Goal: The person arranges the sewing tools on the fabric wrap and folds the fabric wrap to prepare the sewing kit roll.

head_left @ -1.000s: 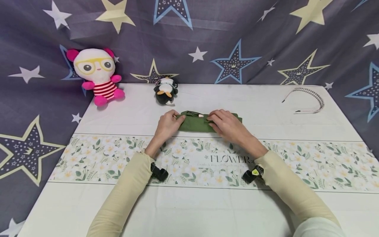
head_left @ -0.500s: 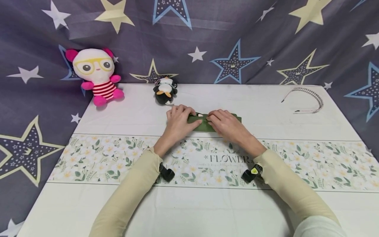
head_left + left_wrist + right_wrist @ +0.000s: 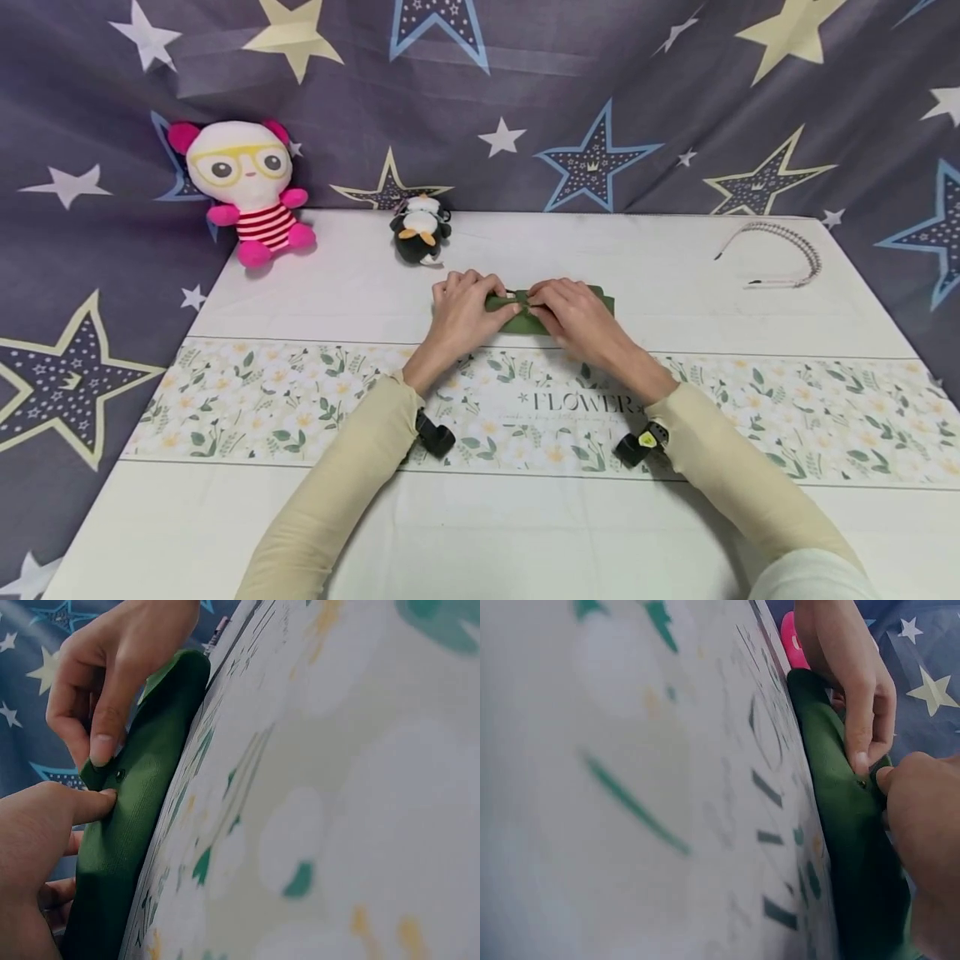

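Note:
A folded green cloth bundle (image 3: 525,325) lies lengthwise on the table, just behind the printed floral band. My left hand (image 3: 461,315) grips its left part, thumb across the front and fingers behind. Between thumb and fingertips my right hand (image 3: 583,321) pinches a small green strap (image 3: 93,775) at the middle of the bundle. A small dark snap button (image 3: 120,775) shows on the cloth, right beside the left thumb tip and the strap's end. In the right wrist view the left thumb presses at that button, with the right thumb close by.
At the back left sits a pink and white plush toy (image 3: 251,196), with a small penguin plush (image 3: 420,232) to its right. A beaded headband (image 3: 806,252) lies at the back right. Starred cloth (image 3: 502,92) hangs behind the white table (image 3: 480,533).
My left hand has moved right along the bundle, from its left end to near the middle, covering the white piece there. The right hand stays almost in place with the strap.

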The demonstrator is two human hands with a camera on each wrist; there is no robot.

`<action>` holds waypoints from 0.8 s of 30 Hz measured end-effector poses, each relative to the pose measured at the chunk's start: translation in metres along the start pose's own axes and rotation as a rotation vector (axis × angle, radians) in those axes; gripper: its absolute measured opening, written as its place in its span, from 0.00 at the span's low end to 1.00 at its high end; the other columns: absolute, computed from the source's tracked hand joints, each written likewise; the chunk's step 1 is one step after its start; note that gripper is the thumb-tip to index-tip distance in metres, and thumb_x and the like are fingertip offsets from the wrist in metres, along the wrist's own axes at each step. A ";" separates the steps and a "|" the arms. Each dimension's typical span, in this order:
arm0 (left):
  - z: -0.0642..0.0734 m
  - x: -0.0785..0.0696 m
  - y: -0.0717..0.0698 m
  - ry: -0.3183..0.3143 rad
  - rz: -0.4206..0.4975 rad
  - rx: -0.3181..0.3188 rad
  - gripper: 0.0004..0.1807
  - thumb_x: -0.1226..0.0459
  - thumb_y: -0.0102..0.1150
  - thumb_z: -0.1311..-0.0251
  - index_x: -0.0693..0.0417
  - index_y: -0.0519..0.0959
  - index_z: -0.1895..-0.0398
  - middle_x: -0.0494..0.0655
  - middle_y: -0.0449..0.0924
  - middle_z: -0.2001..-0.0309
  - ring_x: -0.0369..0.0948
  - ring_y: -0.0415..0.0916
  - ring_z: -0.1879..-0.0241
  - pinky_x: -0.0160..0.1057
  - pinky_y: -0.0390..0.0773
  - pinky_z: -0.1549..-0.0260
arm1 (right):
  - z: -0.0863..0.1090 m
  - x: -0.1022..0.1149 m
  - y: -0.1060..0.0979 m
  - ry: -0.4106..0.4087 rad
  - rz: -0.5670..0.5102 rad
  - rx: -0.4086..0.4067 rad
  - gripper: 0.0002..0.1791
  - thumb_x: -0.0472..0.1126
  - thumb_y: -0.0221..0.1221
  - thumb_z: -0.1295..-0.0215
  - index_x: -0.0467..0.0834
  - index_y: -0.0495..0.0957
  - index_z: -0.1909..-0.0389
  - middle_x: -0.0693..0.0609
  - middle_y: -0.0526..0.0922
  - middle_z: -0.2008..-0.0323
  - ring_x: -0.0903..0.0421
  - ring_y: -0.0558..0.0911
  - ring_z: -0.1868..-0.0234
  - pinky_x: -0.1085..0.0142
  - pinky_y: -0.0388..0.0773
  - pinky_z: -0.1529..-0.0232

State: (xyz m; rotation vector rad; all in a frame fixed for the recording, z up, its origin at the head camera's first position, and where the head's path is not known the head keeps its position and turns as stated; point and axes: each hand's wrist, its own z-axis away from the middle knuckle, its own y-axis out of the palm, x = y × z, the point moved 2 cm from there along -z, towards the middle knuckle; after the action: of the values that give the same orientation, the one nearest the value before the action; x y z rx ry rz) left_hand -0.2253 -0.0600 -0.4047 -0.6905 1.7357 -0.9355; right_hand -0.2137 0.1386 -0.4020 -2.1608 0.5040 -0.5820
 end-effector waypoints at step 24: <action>-0.003 0.004 0.000 -0.035 0.088 -0.004 0.12 0.49 0.69 0.34 0.46 0.85 0.63 0.47 0.79 0.57 0.53 0.68 0.48 0.56 0.58 0.45 | 0.006 0.037 -0.008 -0.218 0.654 0.290 0.16 0.29 0.66 0.32 0.31 0.84 0.44 0.36 0.78 0.39 0.42 0.79 0.41 0.53 0.80 0.48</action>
State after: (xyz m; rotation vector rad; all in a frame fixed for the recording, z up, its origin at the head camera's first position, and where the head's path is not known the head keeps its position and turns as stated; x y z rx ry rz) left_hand -0.2294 -0.0618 -0.4063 -0.6242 1.7233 -0.8553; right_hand -0.1791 0.1270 -0.3905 -1.6274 0.8906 -0.0487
